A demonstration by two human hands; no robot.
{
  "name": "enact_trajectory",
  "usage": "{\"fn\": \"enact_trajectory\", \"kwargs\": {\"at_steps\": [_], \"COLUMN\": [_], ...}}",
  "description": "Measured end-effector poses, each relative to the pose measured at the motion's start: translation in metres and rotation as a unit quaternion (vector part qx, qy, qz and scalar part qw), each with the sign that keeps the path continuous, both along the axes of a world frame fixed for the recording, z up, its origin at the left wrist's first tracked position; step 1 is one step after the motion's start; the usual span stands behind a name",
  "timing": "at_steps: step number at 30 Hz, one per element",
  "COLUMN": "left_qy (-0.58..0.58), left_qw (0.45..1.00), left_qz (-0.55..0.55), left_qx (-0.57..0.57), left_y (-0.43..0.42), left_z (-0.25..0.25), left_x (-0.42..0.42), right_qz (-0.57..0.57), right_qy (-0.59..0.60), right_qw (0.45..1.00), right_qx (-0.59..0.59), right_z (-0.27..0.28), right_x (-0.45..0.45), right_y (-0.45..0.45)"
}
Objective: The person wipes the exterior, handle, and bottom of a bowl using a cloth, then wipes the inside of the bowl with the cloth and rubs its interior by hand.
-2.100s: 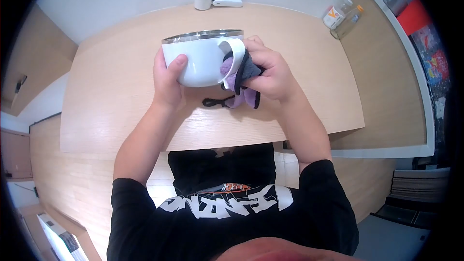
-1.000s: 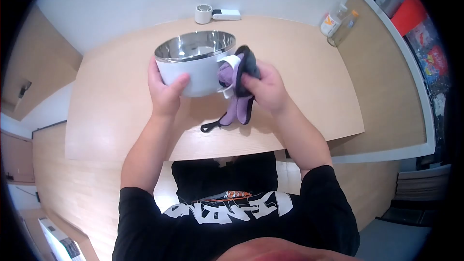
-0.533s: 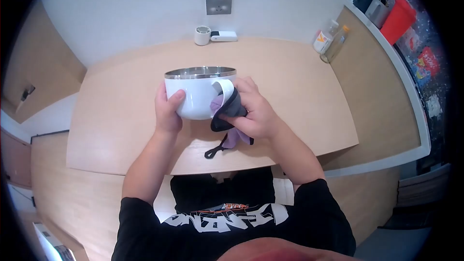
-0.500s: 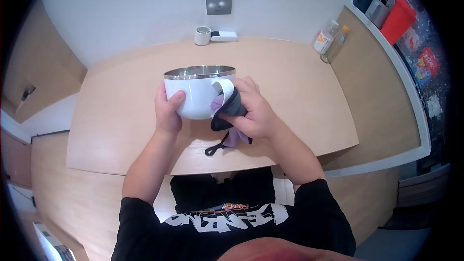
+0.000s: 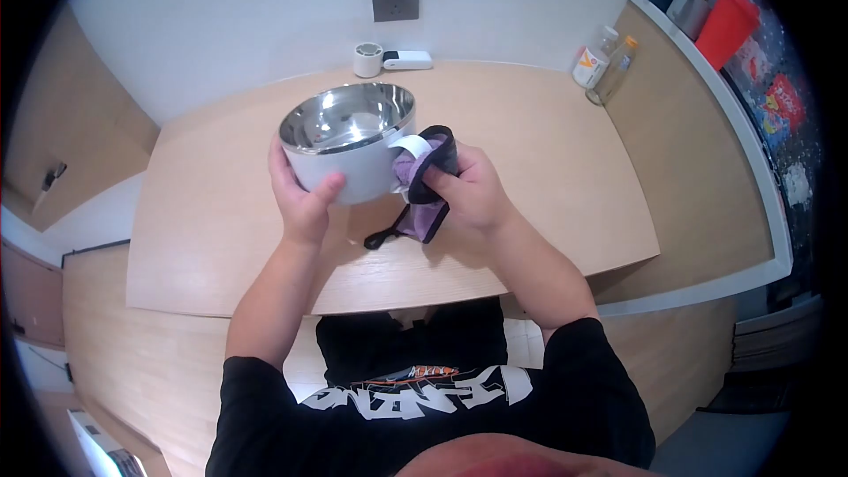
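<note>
A white bowl (image 5: 346,172) with a shiny steel inside and a side handle is held up above the table, its opening tilted so the inside shows. My left hand (image 5: 301,199) grips its left side, thumb on the front wall. At the handle on the right, my right hand (image 5: 473,185) is closed on a purple and grey cloth (image 5: 424,168) with black edging. Part of the cloth passes through the handle loop, and a purple end with a black hanging loop dangles below. Some right-hand fingers are hidden behind the cloth.
The wooden table (image 5: 548,159) spreads beneath my hands. A small white round container (image 5: 367,60) and a white box-like device (image 5: 407,60) stand at the back wall. Two bottles (image 5: 606,66) stand by the right partition (image 5: 680,141). A wall socket (image 5: 395,2) is above.
The bowl has moved up and left and tipped, so more of its inside shows. My right hand has turned with the cloth, which now shows more purple.
</note>
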State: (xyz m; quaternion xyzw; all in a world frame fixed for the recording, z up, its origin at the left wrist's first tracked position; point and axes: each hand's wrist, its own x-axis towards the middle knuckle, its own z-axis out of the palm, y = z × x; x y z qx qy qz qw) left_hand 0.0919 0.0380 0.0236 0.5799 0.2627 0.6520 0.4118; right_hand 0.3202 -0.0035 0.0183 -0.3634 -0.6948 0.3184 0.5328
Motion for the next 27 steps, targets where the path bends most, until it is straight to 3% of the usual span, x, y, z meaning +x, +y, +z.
{"fn": "enact_trajectory", "kwargs": {"at_steps": [2,4,6,8,9,10,11,12,13,15,16,18,21,22,24,25,27], "left_qy": [-0.022,-0.074,-0.229,-0.241,-0.246,-0.167,-0.084,0.049,0.145,0.068,-0.027,-0.213,-0.018,-0.022,-0.011,-0.006,0.008], "left_qw": [0.998,0.987,0.911,0.895,0.887,0.939,0.975,0.985,0.953,0.957,0.985,0.965,0.996,0.994,0.995,0.995,0.992], "left_qz": [-0.040,-0.106,-0.289,-0.335,-0.357,-0.281,-0.199,-0.084,-0.004,0.028,-0.025,-0.132,-0.034,-0.098,-0.094,-0.092,-0.123], "left_qx": [-0.039,-0.093,-0.186,-0.169,-0.161,-0.105,-0.047,0.144,0.265,0.282,0.167,-0.070,0.081,0.035,0.043,0.046,0.030], "left_y": [0.005,0.008,0.004,0.003,0.003,0.008,0.003,-0.007,-0.011,-0.014,-0.015,-0.011,-0.012,-0.011,-0.016,-0.020,-0.024], "left_z": [-0.006,-0.006,0.006,0.012,0.015,0.001,0.008,0.015,0.019,0.016,0.016,0.020,0.024,0.021,0.015,0.015,0.015], "left_x": [-0.005,-0.005,-0.012,-0.011,-0.011,-0.011,-0.006,0.002,0.004,0.008,0.002,-0.012,-0.004,-0.008,0.002,0.007,0.010], "right_qz": [-0.035,-0.111,-0.170,-0.197,-0.157,-0.123,-0.013,0.097,0.053,-0.035,-0.112,-0.098,-0.108,-0.103,-0.104,-0.084,-0.088], "right_qy": [-0.015,0.067,0.057,0.060,0.157,0.259,0.456,0.622,0.581,0.487,0.526,0.533,0.492,0.477,0.468,0.390,0.347], "right_qw": [0.999,0.991,0.982,0.971,0.972,0.958,0.886,0.756,0.800,0.870,0.838,0.832,0.852,0.859,0.864,0.902,0.928], "right_qx": [0.020,-0.010,0.062,0.122,0.070,0.023,-0.081,-0.180,-0.143,-0.068,-0.094,-0.117,-0.143,-0.154,-0.157,-0.166,-0.104], "right_z": [-0.003,-0.004,0.003,0.018,0.026,0.034,0.048,0.055,0.049,0.030,0.046,0.045,0.031,0.031,0.030,0.027,0.016], "right_x": [0.005,0.005,0.011,0.011,0.012,0.013,0.013,0.014,0.019,0.030,0.021,0.018,0.019,0.015,0.003,0.004,-0.002], "right_y": [0.003,0.005,0.008,0.010,0.008,0.006,0.001,-0.002,0.004,0.022,0.021,0.020,0.026,0.022,0.021,0.014,0.012]}}
